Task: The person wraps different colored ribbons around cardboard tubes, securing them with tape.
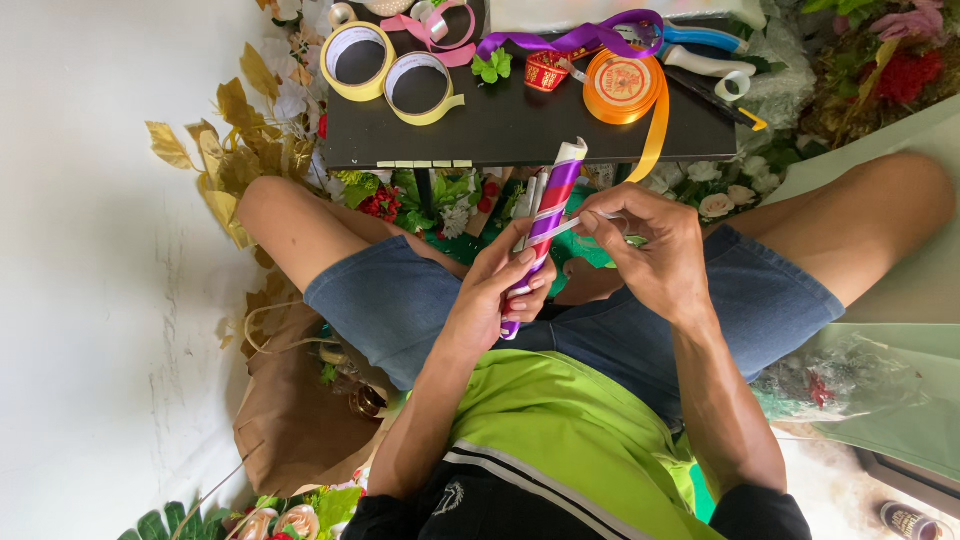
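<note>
The left hand [497,290] is closed around the lower part of a slim rolled stick wrapped in purple, red and white ribbon [545,215], fingers curled over it and thumb along its side, so the stick stands tilted above the lap with its top end close under the near edge of a small black tabletop [520,125]. The right hand [655,250] has its thumb and fingertips pinched together on a thin white strip [568,225] that runs from the fingers to the middle of the stick.

Judging by the bands, the wrapping already covers most of the visible length of the stick; the strip is not yet laid flat, and the bottom end is hidden in the left palm, so what remains there cannot be told.

Outward, the denim-covered knees flank both hands, leaving a narrow pocket of open room between them. Ahead, the tabletop edge limits upward movement of the stick's tip. On it lie two yellow tape rolls [385,72], an orange ribbon spool [622,87] with its tail hanging over the edge, and a loose purple ribbon [575,38]. Artificial flowers and gold leaves [225,150] crowd the floor around; the white floor to the left is barer.
</note>
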